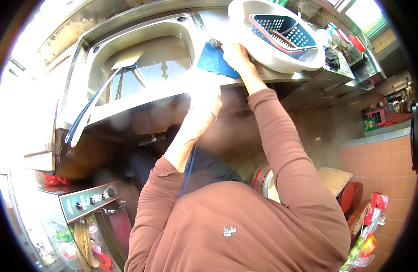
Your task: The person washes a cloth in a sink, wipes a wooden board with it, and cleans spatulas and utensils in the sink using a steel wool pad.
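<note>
My left hand (206, 98), partly washed out by glare, is closed around the handle of a blue spatula (187, 168); the handle's end hangs below my wrist. The spatula's flat blue head (218, 61) lies at the counter edge beside the sink. My right hand (235, 56) is closed on a grey steel wool scrubber (215, 43) at the top edge of that head. Left of both hands is a metal sink (95, 68) of water. Two long-handled utensils (84, 115), one blue and one white, lean over its front rim.
A white basin (272, 63) stands right of my hand, with a dark blue perforated basket (283, 29) in it. Bottles and jars (351, 45) crowd the counter's right end. A cabinet with knobs (93, 199) is at lower left. A round container (264, 181) is beside my body.
</note>
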`<action>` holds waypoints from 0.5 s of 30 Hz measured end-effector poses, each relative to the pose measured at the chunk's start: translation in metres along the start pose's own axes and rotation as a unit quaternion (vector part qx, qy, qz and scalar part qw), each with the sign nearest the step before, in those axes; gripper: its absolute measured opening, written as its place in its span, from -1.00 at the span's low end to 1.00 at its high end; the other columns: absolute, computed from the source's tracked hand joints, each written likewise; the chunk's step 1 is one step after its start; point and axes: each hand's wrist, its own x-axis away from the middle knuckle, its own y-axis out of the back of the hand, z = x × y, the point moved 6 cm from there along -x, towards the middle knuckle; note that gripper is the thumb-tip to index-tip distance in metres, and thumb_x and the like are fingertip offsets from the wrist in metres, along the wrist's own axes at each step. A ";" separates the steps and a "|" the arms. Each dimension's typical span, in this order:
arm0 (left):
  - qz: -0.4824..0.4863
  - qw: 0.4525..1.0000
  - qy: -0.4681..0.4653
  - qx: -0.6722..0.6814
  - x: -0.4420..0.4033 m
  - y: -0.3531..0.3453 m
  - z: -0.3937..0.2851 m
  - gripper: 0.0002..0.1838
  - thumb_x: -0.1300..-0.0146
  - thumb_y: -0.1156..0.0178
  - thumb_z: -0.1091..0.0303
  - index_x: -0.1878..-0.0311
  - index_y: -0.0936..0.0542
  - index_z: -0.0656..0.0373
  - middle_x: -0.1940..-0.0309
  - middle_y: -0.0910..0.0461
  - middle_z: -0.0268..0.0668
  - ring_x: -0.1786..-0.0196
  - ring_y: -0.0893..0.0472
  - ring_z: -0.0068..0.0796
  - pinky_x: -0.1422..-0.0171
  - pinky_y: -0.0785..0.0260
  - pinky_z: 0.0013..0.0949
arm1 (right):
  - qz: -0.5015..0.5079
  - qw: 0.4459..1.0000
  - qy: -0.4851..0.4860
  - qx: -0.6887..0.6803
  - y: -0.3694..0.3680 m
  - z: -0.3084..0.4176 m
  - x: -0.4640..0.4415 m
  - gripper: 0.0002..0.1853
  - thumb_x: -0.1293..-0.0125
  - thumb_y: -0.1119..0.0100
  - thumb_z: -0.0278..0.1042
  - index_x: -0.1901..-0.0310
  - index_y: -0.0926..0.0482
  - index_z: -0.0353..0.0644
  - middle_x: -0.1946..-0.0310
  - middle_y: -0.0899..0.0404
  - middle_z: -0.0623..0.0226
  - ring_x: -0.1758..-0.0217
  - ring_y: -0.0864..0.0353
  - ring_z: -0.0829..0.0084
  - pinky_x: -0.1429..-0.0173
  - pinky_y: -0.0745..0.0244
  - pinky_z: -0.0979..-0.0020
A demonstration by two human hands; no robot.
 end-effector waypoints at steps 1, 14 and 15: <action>0.026 0.998 0.016 0.046 0.002 -0.011 -0.002 -0.80 -0.21 -0.02 0.56 0.14 -0.58 0.33 0.28 -0.52 -0.17 0.23 -0.54 -0.35 0.11 -0.43 -0.33 | 0.024 0.999 -0.015 0.029 -0.004 -0.003 -0.005 -0.76 -0.21 -0.03 -0.44 0.16 -0.65 -0.23 0.26 -0.64 -0.06 0.15 -0.64 -0.06 0.06 -0.53 0.07; -0.055 0.993 0.040 0.099 0.001 0.011 0.009 -0.81 -0.26 -0.02 0.52 0.08 -0.50 0.27 0.31 -0.52 -0.17 0.22 -0.56 -0.24 0.05 -0.43 -0.30 | -0.026 0.993 0.045 -0.103 0.024 0.037 0.068 -0.74 -0.27 -0.03 -0.43 0.02 -0.57 -0.13 0.13 -0.61 0.00 0.07 -0.61 -0.04 -0.04 -0.51 0.11; -0.053 0.987 0.044 0.147 0.000 0.021 0.013 -0.81 -0.23 -0.03 0.52 0.09 -0.51 0.29 0.32 -0.53 -0.15 0.23 -0.56 -0.20 0.05 -0.43 -0.28 | -0.026 0.996 0.037 -0.076 0.017 0.026 0.053 -0.74 -0.29 0.00 -0.41 0.03 -0.58 -0.13 0.14 -0.62 -0.01 0.07 -0.62 -0.04 -0.03 -0.51 0.09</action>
